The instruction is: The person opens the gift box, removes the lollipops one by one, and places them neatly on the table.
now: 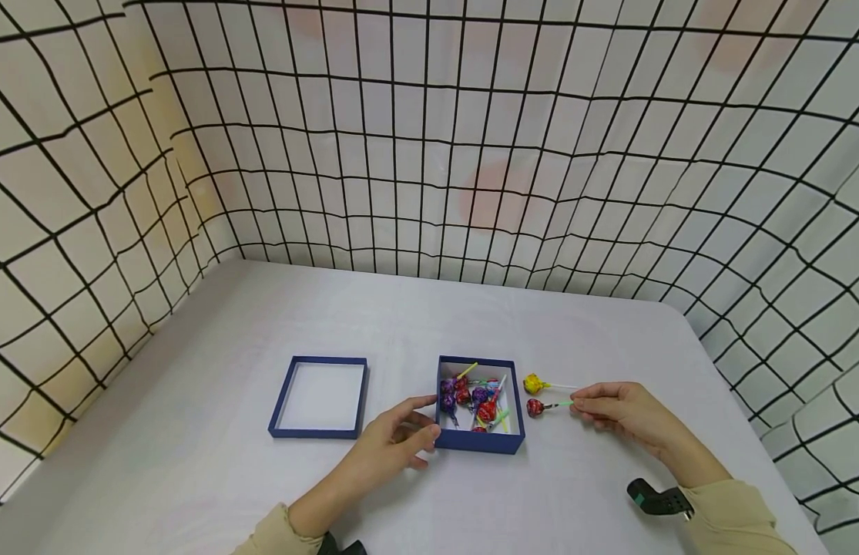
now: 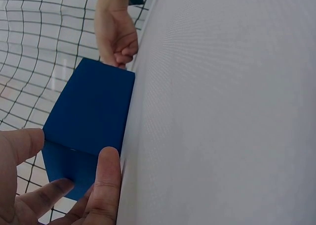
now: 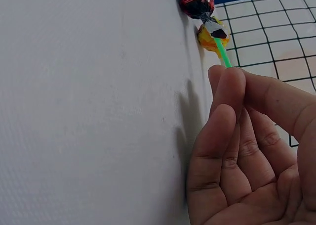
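Observation:
Between thumb and fingertips, my right hand (image 1: 630,418) pinches the green stick of a red-wrapped lollipop (image 1: 535,408), its head pointing at the box. In the right wrist view that lollipop (image 3: 196,3) shows a dark red wrapper, low over the white table. Just behind it lies a yellow lollipop (image 1: 535,383) with a white stick. My left hand (image 1: 394,438) touches the left side of an open blue box (image 1: 479,442) with spread fingers, thumb at the near corner. Several lollipops (image 1: 486,411) in purple and red wrappers lie jumbled inside. The left wrist view shows the fingers against the box's outer walls (image 2: 94,106).
Left of the box lies its blue-edged lid (image 1: 318,434), white inside facing up. A white cloth covers the table (image 1: 214,462). Black-lined netting (image 1: 429,154) rises behind the table and along both sides.

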Motion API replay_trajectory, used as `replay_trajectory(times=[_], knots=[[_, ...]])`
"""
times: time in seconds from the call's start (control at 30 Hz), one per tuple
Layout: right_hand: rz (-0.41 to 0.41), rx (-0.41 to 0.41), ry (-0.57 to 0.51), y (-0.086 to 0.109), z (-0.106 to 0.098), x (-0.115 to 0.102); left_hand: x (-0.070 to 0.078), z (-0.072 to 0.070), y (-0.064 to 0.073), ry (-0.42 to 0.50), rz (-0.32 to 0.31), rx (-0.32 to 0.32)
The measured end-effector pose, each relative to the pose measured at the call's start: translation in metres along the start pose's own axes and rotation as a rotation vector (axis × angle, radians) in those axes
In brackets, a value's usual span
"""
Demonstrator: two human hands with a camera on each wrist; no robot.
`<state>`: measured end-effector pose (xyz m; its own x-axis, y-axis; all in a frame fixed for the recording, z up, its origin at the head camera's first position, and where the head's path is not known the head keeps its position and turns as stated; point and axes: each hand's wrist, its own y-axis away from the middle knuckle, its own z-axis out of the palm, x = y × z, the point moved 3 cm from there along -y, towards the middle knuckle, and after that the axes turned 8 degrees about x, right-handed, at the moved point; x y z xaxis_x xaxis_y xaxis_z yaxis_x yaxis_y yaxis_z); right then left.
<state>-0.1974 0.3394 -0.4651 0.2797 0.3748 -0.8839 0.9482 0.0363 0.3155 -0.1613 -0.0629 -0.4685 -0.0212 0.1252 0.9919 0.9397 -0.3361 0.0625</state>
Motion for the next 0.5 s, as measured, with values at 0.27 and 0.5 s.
replay_trajectory(times=[0.27, 0.5], knots=[[0.013, 0.017, 0.065, 0.0, 0.0022, -0.0004, 0.0004, -0.0003, 0.0006, -0.002, -0.001, 0.001], [0.016, 0.023, 0.097, 0.0015, 0.0034, -0.0042, -0.0011, -0.0001, -0.0001, 0.001, -0.007, 0.006]])
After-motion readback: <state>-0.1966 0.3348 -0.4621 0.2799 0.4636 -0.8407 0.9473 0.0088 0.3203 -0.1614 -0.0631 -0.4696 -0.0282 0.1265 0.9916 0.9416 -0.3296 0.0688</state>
